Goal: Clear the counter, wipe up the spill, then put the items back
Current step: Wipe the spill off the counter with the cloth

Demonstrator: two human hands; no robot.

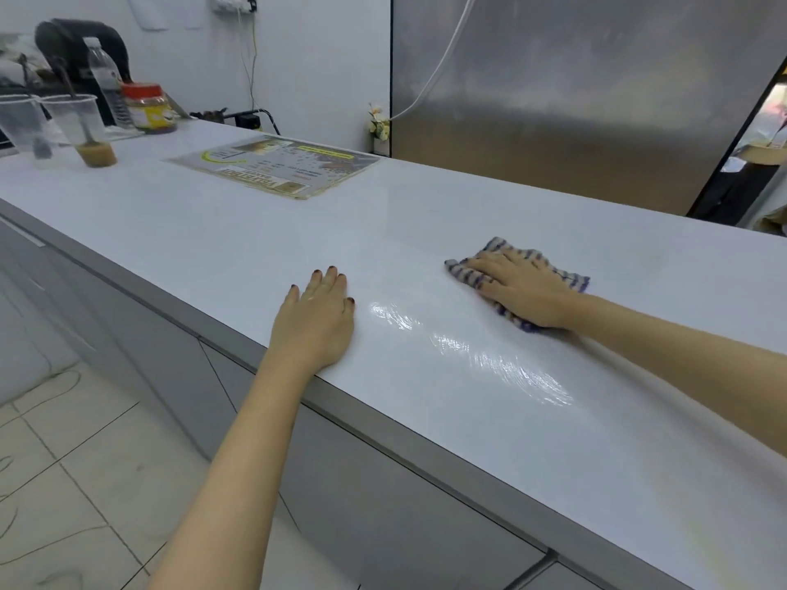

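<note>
My right hand (521, 287) presses flat, fingers straight, on a blue-and-white striped cloth (573, 279) lying on the white counter (255, 232). Wet streaks (481, 355) shine on the counter just in front of the cloth, toward the near edge. My left hand (317, 319) rests palm down and open on the counter near its front edge, left of the wet patch, holding nothing.
At the far left stand two clear plastic cups (83, 125), one with brown liquid and a straw, a water bottle (104, 76) and an orange-lidded jar (147, 106). A laminated menu sheet (277, 166) lies flat mid-counter. A steel panel (575, 100) rises behind the counter.
</note>
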